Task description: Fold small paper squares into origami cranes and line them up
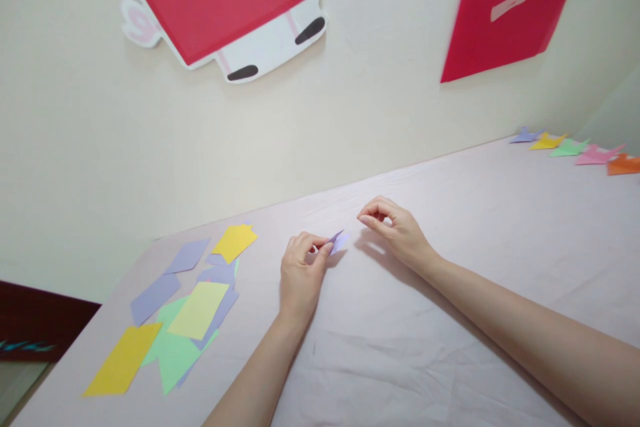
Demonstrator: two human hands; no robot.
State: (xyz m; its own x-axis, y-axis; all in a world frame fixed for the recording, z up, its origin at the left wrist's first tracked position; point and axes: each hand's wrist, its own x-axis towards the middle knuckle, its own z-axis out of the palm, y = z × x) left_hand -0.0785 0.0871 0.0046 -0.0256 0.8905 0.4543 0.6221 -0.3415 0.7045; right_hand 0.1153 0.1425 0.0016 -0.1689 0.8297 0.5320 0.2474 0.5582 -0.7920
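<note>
Between the thumb and fingers of my left hand (pixel 304 270) is a small folded piece of purple paper (pixel 339 241). Its pointed flaps stick out to the right, just over the pale cloth. To the right of it, and apart from it, my right hand (pixel 393 227) hovers with thumb and index fingertips pressed together. Nothing shows between those fingertips. Both wrists stay close to the cloth-covered table (pixel 400 347).
Loose sheets of yellow paper (pixel 123 360), green paper (pixel 175 353) and purple paper (pixel 155 299) lie overlapping at the left. Several folded paper figures (pixel 569 147) stand in a row at the far right. Behind the table rises a wall (pixel 225 147) with red decorations (pixel 510 20).
</note>
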